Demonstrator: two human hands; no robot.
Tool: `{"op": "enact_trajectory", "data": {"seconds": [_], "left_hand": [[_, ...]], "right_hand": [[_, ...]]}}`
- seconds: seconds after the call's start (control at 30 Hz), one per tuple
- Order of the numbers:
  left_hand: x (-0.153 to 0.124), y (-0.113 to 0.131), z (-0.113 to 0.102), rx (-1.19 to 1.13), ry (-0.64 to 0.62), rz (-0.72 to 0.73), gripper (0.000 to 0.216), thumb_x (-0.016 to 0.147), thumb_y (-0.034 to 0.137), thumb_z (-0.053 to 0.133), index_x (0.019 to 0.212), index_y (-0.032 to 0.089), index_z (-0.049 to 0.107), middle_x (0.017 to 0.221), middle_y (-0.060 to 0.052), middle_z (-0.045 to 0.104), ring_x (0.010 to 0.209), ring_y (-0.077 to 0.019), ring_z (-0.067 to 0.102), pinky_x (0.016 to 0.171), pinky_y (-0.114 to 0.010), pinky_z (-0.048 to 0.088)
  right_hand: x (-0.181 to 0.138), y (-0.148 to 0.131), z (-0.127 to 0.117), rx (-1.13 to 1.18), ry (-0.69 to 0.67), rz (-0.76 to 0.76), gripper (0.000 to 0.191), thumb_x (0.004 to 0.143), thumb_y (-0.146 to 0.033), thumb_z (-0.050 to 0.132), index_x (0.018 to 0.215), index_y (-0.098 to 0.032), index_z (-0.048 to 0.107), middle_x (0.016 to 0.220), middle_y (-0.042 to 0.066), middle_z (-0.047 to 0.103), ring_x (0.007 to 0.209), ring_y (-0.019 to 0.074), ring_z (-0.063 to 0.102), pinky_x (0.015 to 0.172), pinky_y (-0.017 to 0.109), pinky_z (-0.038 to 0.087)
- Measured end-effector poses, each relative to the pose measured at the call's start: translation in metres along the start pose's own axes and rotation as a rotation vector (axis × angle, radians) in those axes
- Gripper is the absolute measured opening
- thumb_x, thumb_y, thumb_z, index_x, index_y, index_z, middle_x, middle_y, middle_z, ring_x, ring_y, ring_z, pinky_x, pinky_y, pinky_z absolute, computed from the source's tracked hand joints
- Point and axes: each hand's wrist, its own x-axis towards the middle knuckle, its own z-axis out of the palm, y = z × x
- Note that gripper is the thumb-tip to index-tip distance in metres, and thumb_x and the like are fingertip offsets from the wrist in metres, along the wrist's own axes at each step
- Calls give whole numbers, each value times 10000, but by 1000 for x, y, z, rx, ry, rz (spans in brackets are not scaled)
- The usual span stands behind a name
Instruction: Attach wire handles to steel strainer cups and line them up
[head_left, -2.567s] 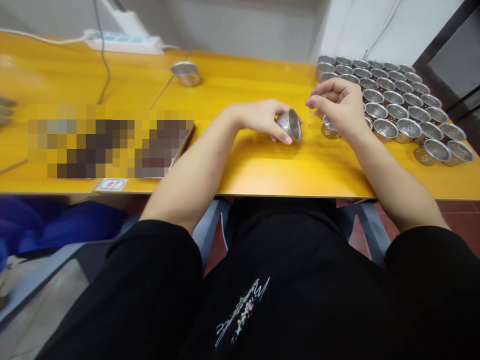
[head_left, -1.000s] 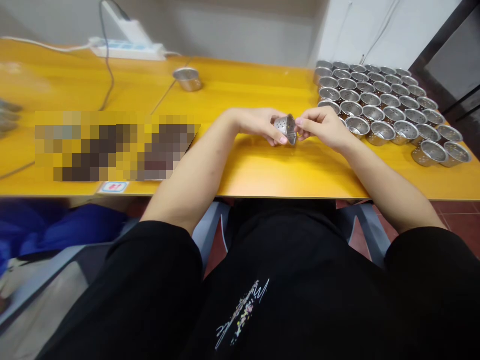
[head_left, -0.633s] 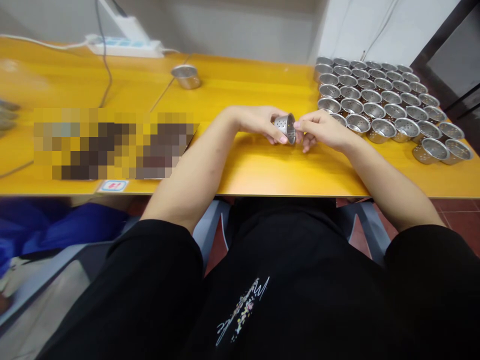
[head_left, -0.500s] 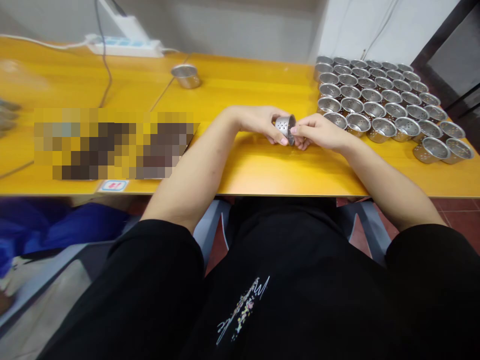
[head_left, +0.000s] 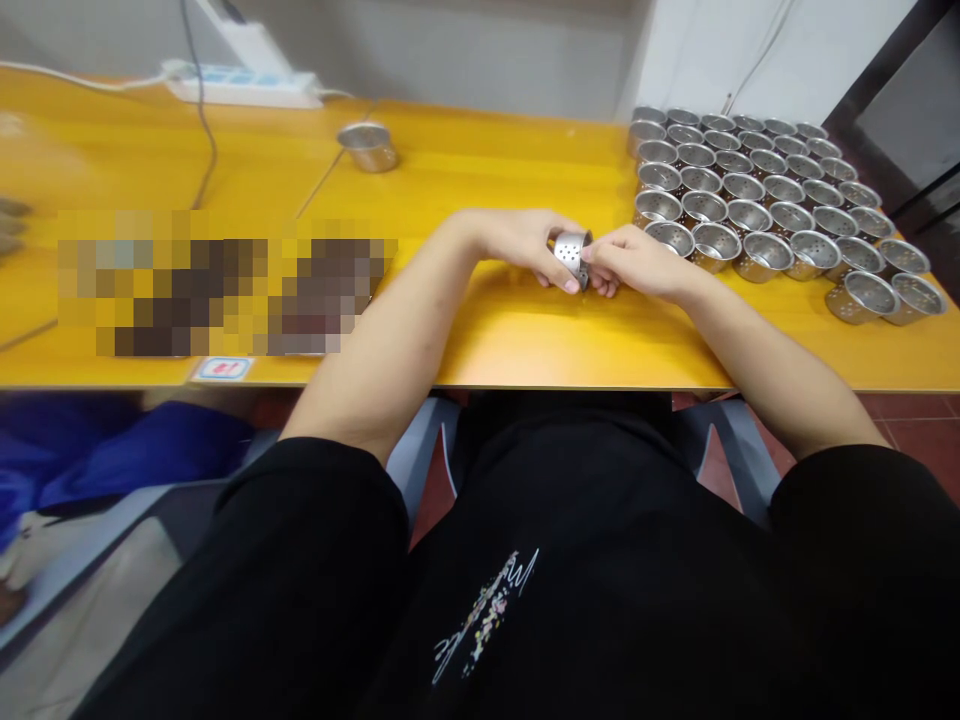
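The left hand (head_left: 521, 243) holds a little metal cup (head_left: 570, 250) with tiny holes in its side. The left grip is curled around the cup: the thumb is on top and the fingers are under it. The cup is tipped on its side, and its open end points to the right hand (head_left: 639, 265). It sits just above the yellow counter (head_left: 525, 340), in the middle and close to the person.

The right hand is right beside the cup and touches it. Its grip is pressed together, with the fingertips (head_left: 592, 268) pinching the cup's open edge. Whether something very small is also held there is too tiny to see. So the cup is between the two hands, with the left one around it and the right one at its mouth.

To the right of the hands, many more metal cups (head_left: 757, 195) stand in rows with their open ends up. The nearest of them is just past the right hand.

One lone cup (head_left: 366, 147) stands far back on the counter, well away from the hands. Behind it lies a white power strip (head_left: 240, 85), and a black cable (head_left: 202, 120) runs down from it. A small sticker (head_left: 223, 368) is on the counter's front edge at the left.
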Motion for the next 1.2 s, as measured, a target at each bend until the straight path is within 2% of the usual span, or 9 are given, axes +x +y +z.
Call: {"op": "enact_trajectory", "data": {"seconds": [0.27, 0.4, 0.53, 0.8, 1.2], "left_hand": [[1, -3, 0, -23, -1, 36, 732, 698, 427, 1266, 1310, 236, 912, 1197, -113, 921, 1072, -316, 889, 980, -409, 699], [0, -1, 0, -10, -7, 38, 757, 678, 438, 1260, 1323, 247, 914, 1189, -97, 922, 1035, -293, 882, 963, -390, 698], [0, 1, 1, -4, -5, 40, 758, 668, 462, 1264, 1309, 252, 918, 1179, -88, 923, 1039, -291, 875, 946, -368, 687], [-1, 2, 2, -16, 5, -6, 797, 676, 463, 1272, 1342, 234, 899, 1183, -86, 909, 1100, -311, 869, 984, -395, 673], [-4, 6, 3, -20, 2, -43, 832, 729, 428, 1245, 1393, 196, 799, 1246, -85, 893, 1084, -262, 813, 879, -341, 623]], "right_hand": [[0, 1, -2, -15, -15, -10, 609, 1223, -207, 753, 621, -200, 663, 680, 57, 778, 581, 121, 713, 605, 192, 627], [-2, -2, -2, -34, -9, -11, 590, 1196, -186, 777, 612, -193, 694, 665, 63, 771, 579, 133, 719, 608, 207, 626], [-4, -3, -1, -45, -5, -27, 554, 1174, -186, 808, 627, -186, 723, 640, 46, 751, 557, 119, 682, 583, 205, 574], [-6, -4, -1, -103, -33, -86, 584, 1165, -153, 717, 584, -198, 673, 580, 12, 676, 551, 101, 623, 577, 210, 492], [-5, -4, -1, -121, -9, -71, 565, 1153, -209, 800, 604, -198, 667, 594, 13, 683, 560, 112, 626, 589, 238, 481]]}}
